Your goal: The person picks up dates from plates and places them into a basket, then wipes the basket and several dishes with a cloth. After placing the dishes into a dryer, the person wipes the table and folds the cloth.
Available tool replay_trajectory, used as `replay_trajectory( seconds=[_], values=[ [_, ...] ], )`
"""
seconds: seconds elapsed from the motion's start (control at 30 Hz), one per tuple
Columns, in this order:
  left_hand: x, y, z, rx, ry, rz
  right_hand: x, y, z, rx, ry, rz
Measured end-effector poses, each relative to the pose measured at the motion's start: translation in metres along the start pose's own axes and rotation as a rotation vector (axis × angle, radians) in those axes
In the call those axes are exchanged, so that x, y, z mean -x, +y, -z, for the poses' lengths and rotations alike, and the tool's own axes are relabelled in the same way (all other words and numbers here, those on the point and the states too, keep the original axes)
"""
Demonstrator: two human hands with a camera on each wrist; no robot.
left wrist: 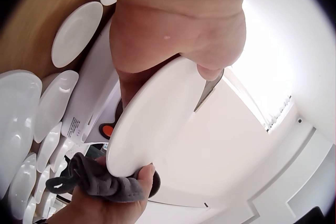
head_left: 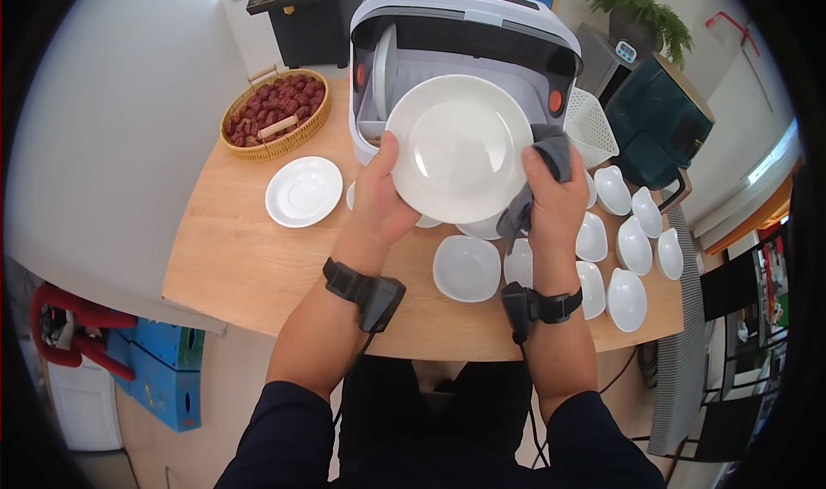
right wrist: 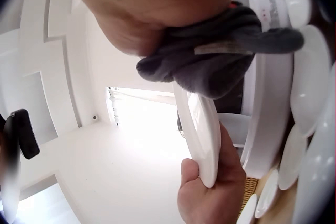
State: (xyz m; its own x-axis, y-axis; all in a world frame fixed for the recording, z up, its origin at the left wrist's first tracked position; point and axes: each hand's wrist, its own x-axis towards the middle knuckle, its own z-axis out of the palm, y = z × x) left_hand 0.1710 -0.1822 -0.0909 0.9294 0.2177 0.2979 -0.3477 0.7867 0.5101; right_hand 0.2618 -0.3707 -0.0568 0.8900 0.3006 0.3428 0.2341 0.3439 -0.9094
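A round white plate [head_left: 462, 149] is held up over the table between both hands, its glossy face turned toward the head camera. My left hand [head_left: 381, 198] grips its left edge, thumb on the face and fingers behind. At the opposite edge, my right hand [head_left: 555, 198] pinches the rim through a dark grey cloth [head_left: 552, 152]; the cloth also hangs below that hand. Behind the plate stands a white dish cabinet [head_left: 366, 85] with its dark front cover raised. Another white plate [head_left: 386, 72] stands on edge inside it, at the left.
A white saucer [head_left: 304, 191] lies left on the wooden table [head_left: 249, 265]. Several white bowls [head_left: 466, 268] cover the right side. A basket of dark red fruit [head_left: 275, 115] sits back left; a dark green air fryer [head_left: 658, 119] and white perforated basket [head_left: 589, 128] stand back right.
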Motion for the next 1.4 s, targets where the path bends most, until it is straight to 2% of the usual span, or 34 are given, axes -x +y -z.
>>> replay_trajectory(
  seconds=[0.07,0.1,0.17,0.2,0.27,0.3,0.37,0.43,0.5,0.57,0.6,0.67,0.73,0.87,0.93,1.03,1.13,1.23,1.4],
  values=[
    [0.0,-0.003,-0.001,-0.014,-0.008,-0.02,0.005,-0.004,-0.005,0.396,0.35,0.388],
    [0.0,-0.006,-0.001,-0.017,0.006,-0.031,0.008,-0.002,-0.005,0.4,0.35,0.385],
    [-0.001,-0.011,-0.003,-0.022,0.019,-0.043,0.013,0.003,-0.005,0.751,0.108,0.895],
    [0.0,-0.013,-0.005,-0.018,0.027,-0.036,0.018,0.004,-0.016,0.845,0.019,0.955],
    [0.006,-0.016,-0.006,-0.01,0.037,-0.019,0.028,0.009,-0.031,0.915,-0.252,0.849],
    [0.009,-0.015,-0.006,-0.009,0.048,0.018,0.032,0.009,-0.035,0.968,-0.395,0.852],
    [0.009,-0.014,-0.004,-0.006,0.063,0.045,0.034,0.008,-0.034,0.919,-0.533,0.828],
    [0.004,-0.011,-0.003,-0.006,0.083,-0.067,0.031,0.009,-0.026,0.943,-0.557,0.826],
    [0.002,-0.009,-0.007,0.027,0.077,-0.095,0.03,0.008,-0.018,0.971,-0.567,0.825],
    [0.001,-0.01,-0.011,0.065,0.065,-0.123,0.031,0.006,-0.013,1.058,-0.449,0.731],
    [0.001,-0.011,-0.011,0.054,0.053,-0.127,0.031,0.007,-0.015,1.071,-0.398,0.777],
    [0.004,-0.014,-0.009,0.047,0.043,-0.121,0.037,0.005,-0.024,1.005,-0.454,0.816],
    [0.008,-0.012,-0.003,0.007,-0.014,0.004,0.045,0.004,-0.037,0.928,-0.513,0.872],
    [0.007,-0.014,-0.008,0.058,-0.019,-0.034,0.044,-0.004,-0.027,0.99,-0.523,0.805],
    [0.006,-0.014,-0.018,-0.017,0.03,-0.109,0.043,-0.005,-0.019,1.054,-0.464,0.755],
    [0.011,-0.015,-0.011,0.022,-0.027,-0.019,0.046,0.002,-0.033,0.93,-0.429,0.841],
    [0.013,-0.016,-0.014,-0.044,-0.005,-0.022,0.051,-0.007,-0.036,0.982,-0.453,0.805],
    [0.009,-0.018,-0.013,0.015,-0.004,-0.055,0.052,-0.01,-0.027,1.044,-0.438,0.729],
    [0.013,-0.019,-0.009,0.003,-0.006,-0.033,0.055,-0.013,-0.035,0.951,-0.442,0.717]
  ],
)
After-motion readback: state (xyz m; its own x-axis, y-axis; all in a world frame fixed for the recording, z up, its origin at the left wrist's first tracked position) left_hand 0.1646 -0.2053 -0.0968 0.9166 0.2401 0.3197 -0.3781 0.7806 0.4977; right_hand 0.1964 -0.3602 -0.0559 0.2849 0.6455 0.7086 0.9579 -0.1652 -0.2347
